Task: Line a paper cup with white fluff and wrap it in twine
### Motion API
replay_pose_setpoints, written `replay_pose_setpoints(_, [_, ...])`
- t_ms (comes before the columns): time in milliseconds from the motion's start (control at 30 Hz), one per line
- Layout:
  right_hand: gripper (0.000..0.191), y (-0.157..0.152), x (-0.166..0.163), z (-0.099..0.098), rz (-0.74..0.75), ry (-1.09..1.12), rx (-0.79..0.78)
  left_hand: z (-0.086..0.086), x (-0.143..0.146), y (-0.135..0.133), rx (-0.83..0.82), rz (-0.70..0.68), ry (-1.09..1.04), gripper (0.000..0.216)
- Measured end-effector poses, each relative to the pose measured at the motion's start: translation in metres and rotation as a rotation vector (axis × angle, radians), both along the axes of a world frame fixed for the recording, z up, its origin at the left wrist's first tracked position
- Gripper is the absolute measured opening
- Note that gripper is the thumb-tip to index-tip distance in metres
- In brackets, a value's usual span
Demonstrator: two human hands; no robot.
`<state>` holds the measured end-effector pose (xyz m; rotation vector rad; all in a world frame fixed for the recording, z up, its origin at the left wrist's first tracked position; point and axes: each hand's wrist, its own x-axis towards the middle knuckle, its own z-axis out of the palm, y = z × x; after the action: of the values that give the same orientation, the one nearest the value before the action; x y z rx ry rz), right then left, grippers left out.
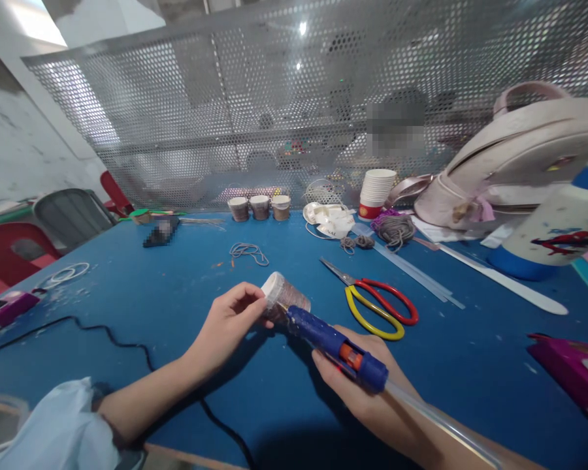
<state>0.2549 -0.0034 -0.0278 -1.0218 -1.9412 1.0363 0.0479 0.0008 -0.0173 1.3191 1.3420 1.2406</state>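
My left hand (232, 318) pinches a small paper cup (285, 295) wrapped in brown cord, holding it on its side just above the blue table (176, 287). In my right hand (367, 385) is a blue glue gun (338, 346) with an orange trigger; its nozzle touches the side of the cup. A clear glue stick (436, 421) juts from the back of the gun along my right forearm.
Red and yellow scissors (377, 301) lie just right of the cup. Three wrapped cups (259, 207), a stack of paper cups (376, 190), grey cord (394, 228), a pink bag (519, 160) and a bottle (558, 228) stand behind. A black cable (127, 346) crosses the table at left.
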Motion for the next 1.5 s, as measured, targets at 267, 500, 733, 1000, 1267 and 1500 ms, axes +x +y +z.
replay_pose_setpoints(267, [0.022,-0.001,-0.001,0.001,0.009,-0.005,0.028,-0.003,-0.002,0.0,0.05,0.107,0.146,0.015])
replay_pose_setpoints(500, [0.023,-0.003,0.001,0.003,0.012,-0.035,0.057,-0.014,-0.005,0.002,0.238,0.153,0.403,0.008])
replay_pose_setpoints(733, [0.022,-0.002,0.001,0.007,-0.008,-0.026,0.033,-0.021,-0.006,-0.001,0.519,0.139,0.601,0.007])
replay_pose_setpoints(1000, [0.021,-0.003,0.0,0.009,-0.007,-0.054,0.033,-0.021,-0.011,-0.005,0.721,0.058,0.748,0.021])
replay_pose_setpoints(1267, [0.02,-0.002,0.003,0.009,-0.002,-0.062,0.045,-0.023,-0.017,-0.006,0.717,-0.084,0.754,0.038])
replay_pose_setpoints(1500, [0.022,-0.004,0.003,0.008,0.005,-0.059,0.017,-0.024,-0.017,-0.003,0.796,-0.063,0.912,0.043])
